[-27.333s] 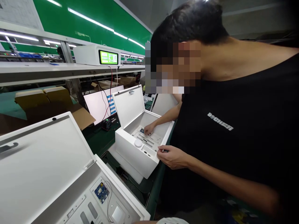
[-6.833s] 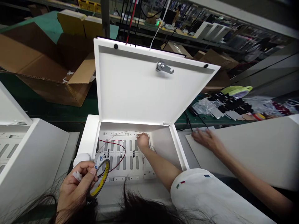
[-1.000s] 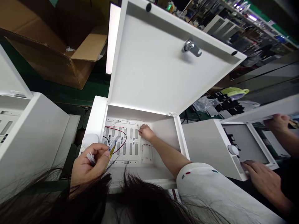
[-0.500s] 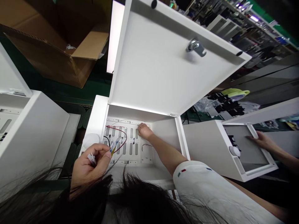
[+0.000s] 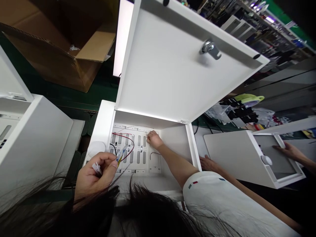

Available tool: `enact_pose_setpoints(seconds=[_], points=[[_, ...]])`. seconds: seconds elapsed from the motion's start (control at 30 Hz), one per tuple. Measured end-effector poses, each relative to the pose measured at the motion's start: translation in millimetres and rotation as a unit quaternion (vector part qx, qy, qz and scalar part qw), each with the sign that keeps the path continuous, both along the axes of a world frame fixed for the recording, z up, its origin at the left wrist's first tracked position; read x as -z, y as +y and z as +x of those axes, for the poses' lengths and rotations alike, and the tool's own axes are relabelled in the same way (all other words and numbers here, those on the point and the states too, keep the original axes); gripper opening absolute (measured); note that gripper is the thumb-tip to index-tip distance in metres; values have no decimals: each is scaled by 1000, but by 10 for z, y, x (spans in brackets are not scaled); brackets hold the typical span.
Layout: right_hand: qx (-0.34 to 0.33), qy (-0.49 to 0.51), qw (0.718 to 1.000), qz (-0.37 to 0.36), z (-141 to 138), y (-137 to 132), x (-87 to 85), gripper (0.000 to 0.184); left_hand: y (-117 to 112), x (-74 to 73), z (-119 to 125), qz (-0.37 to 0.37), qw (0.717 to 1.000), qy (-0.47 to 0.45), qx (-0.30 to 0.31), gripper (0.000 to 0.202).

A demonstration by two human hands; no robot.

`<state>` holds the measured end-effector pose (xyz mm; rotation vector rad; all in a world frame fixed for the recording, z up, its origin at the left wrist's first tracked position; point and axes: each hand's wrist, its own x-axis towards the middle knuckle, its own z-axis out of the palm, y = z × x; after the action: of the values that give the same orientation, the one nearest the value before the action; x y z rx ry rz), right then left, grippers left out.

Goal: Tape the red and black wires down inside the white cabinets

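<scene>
Green bench (image 5: 100, 98) below, I see the white cabinet (image 5: 105, 113), its lid (image 5: 168, 65) raised to clear the slotted panel (image 5: 138, 164) inside, the right hand (image 5: 154, 140) lying open there and the left hand (image 5: 95, 174) clamped on a tape strip (image 5: 119, 158).

Head view, looking steeply down, close

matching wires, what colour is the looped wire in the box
Red wire, seen in the head view.
</scene>
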<state>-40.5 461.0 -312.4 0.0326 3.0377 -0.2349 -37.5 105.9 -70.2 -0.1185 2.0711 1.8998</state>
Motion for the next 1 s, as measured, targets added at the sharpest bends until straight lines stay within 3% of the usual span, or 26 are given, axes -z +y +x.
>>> enact_pose_setpoints(seconds=[0.17,0.43,0.8,1.0], points=[[11,-4,998,-60,66,35,-135,19,9,-1,0,9,1000,-3,-13,8],[-15,-42,999,15,21,-21,-130,33,2,5,-2,13,1000,-5,-9,11],[6,-20,1000,8,-6,18,-81,19,12,-10,8,26,1000,-8,-12,7],[11,-28,1000,-3,-26,33,-151,16,6,7,1,18,1000,-6,-9,10]])
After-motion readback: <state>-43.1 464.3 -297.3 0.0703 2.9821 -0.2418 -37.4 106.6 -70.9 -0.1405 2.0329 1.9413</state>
